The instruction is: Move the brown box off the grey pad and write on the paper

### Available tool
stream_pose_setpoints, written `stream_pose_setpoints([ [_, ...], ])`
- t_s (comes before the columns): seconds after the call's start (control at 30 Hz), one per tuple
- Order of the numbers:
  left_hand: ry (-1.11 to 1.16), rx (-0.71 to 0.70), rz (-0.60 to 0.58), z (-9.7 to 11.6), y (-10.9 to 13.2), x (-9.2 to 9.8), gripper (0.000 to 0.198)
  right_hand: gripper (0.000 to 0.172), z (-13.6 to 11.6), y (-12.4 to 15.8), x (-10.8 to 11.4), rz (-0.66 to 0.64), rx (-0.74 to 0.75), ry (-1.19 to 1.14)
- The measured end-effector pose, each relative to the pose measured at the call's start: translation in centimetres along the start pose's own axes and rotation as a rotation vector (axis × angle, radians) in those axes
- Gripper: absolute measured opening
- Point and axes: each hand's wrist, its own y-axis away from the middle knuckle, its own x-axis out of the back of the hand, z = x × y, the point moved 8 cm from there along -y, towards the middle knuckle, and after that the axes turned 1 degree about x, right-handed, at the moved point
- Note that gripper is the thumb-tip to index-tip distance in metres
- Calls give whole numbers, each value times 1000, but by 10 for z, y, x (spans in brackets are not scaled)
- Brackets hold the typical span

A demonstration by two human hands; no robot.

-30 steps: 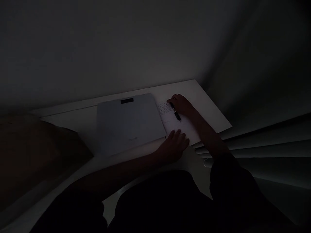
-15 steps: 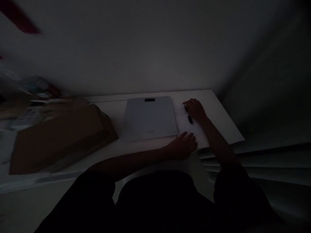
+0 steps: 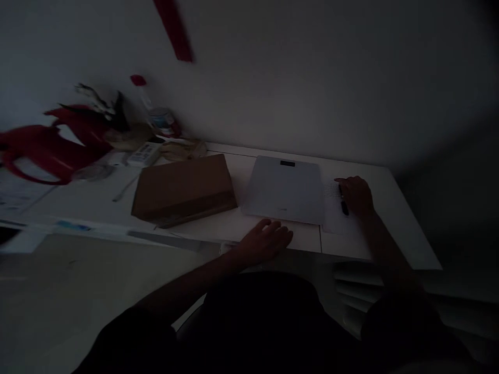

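My left hand is over the front edge of the white table, just in front of a flat grey scale; its fingers are apart and nothing is in them. To the right of the scale, my right hand rests over a small black object lying on a white printed sheet. The fingers of this hand are bent at the object's upper end, and the dim light hides whether they grip it. A closed brown cardboard box lies left of the scale.
Red jugs stand at the far left. Near the wall are a jar, a crumpled brown bag and a small white box. Ridged pale forms lie below the table's right part.
The view has swung left, bringing the red jugs in. My left hand has moved left, from beside the sheet to in front of the scale. My right hand stays by the black object.
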Motion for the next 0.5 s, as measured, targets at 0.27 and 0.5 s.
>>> stream_pose_setpoints([
  [0.27, -189, 492, 330, -87, 99, 94, 28, 43, -130, -34, 50, 100, 201, -197],
  [0.5, -363, 855, 595, -140, 198, 134, 17, 50, -235, -72, 34, 75, 94, -989],
])
